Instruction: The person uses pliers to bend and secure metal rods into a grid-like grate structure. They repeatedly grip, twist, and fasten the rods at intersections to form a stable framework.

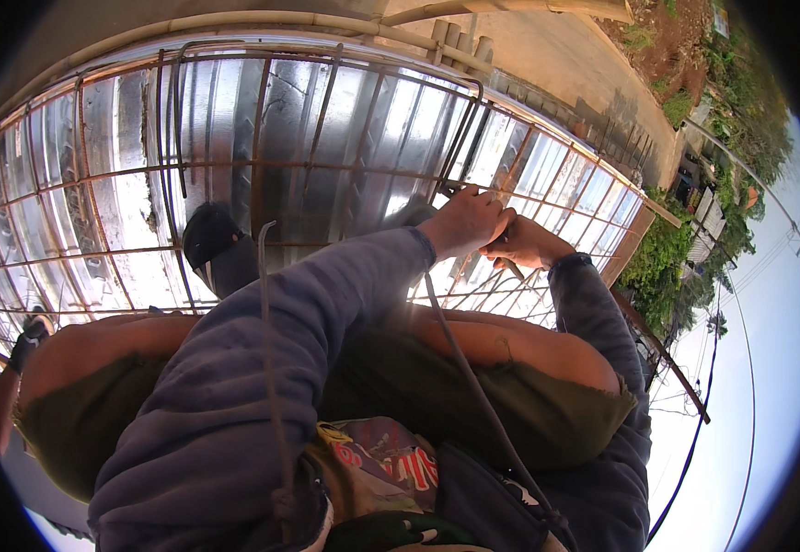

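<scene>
My left hand [467, 224] is closed over the steel rebar mesh [354, 167], its fingers bent down beside a bar. What it grips is hidden under the fingers. A small dark metal tip [448, 189] shows just beyond its knuckles, at a bar crossing. Right against it, my right hand [530, 245] is closed too, its fingers curled around a thin brownish rod-like handle [513, 269] whose end sticks out below. The kind of tool cannot be made out. Bent rebar hooks [462, 129] rise along the mesh close to both hands.
Shiny corrugated metal sheets [207, 110] lie under the mesh. My shoe [211, 235] stands on it; another person's foot [32, 336] is at the left. Bamboo poles [280, 18] run along the far edge, beyond which lies a paved road [547, 55]. Overhead wires [751, 396] hang at the right.
</scene>
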The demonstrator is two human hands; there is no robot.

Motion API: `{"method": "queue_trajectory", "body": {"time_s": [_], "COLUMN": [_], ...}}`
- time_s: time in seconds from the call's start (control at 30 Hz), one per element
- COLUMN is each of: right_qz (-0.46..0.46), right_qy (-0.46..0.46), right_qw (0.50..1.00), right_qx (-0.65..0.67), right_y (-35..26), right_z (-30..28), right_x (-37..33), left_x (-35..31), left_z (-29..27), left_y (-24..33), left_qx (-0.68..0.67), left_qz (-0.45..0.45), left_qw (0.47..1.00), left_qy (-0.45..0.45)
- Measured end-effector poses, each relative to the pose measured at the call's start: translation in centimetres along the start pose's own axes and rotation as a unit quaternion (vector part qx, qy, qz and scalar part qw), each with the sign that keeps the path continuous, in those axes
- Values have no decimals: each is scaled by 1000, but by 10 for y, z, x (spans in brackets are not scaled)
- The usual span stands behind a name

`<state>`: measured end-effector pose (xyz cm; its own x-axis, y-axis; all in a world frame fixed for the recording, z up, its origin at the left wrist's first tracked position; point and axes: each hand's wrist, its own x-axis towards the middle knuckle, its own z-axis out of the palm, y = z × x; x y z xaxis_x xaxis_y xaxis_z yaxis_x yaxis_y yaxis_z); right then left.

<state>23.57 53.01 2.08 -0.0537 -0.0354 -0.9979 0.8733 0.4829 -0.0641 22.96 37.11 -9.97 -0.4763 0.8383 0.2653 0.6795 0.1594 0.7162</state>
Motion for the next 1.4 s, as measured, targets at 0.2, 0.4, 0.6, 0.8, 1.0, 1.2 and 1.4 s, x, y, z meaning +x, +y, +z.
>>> {"method": "queue_trajectory", "body": {"time_s": [0.2, 0.4, 0.6, 0.8, 1.0, 1.2, 1.4], "right_qz": [78, 14, -189, -115, -140, 6, 21], "right_qy": [-70, 191, 458, 360, 413, 369, 349], "right_qw": [994, 900, 626, 838, 779, 820, 838], "right_qx": [29, -392, -602, -393, -450, -437, -418], "right_y": [-10, -56, 15, 42, 41, 38, 40], "right_z": [-10, -3, 17, 35, 42, 26, 17], "right_x": [-2, -45, -39, -24, -29, -7, -3], "left_x": [7, 24, 40, 11, 31, 43, 49], "left_z": [-10, -23, -23, -9, -6, -9, -4], "left_y": [-4, -18, -8, 21, 21, 14, 13], "left_qx": [-9, -119, -82, -2, -63, -62, -69], "left_qz": [11, -19, -83, -37, -109, -117, -139], "left_qw": [998, 988, 980, 999, 982, 971, 965], "left_qy": [-62, -102, -160, -27, -144, -201, -210]}}
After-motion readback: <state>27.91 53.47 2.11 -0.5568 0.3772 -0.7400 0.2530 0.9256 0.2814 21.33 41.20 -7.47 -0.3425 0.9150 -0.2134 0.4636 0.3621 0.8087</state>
